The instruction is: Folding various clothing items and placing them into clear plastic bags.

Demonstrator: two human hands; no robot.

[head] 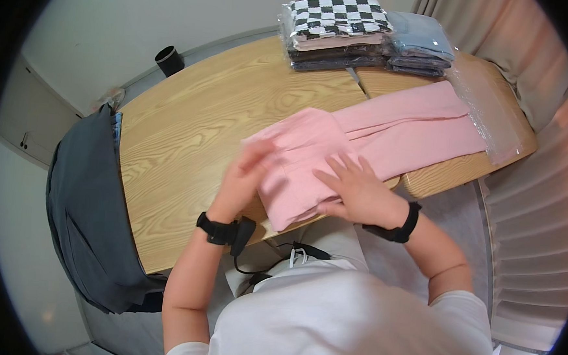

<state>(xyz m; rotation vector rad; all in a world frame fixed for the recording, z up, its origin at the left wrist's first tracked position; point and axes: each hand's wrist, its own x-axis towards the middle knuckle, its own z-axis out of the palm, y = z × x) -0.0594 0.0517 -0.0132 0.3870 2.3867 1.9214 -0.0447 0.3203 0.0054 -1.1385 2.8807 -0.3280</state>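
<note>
Pink trousers (394, 130) lie across the wooden table, their legs stretching to the right. At the near left the fabric is folded over on itself in a thick layer. My right hand (361, 189) rests flat with spread fingers on this folded part, close to the table's front edge. Blurred by motion, my left hand (249, 173) is at the left edge of the fold, with its fingers apart over the cloth. Whether those fingertips touch the fabric cannot be told. Each wrist wears a black strap.
Bagged folded garments, a checkered one (340, 15) and a light-blue one (417, 32) on top, are stacked at the back. A clear plastic bag (497, 117) lies beyond the trouser legs. Dark garments (92, 205) drape over the table's left end. A black bin (169, 61) stands behind.
</note>
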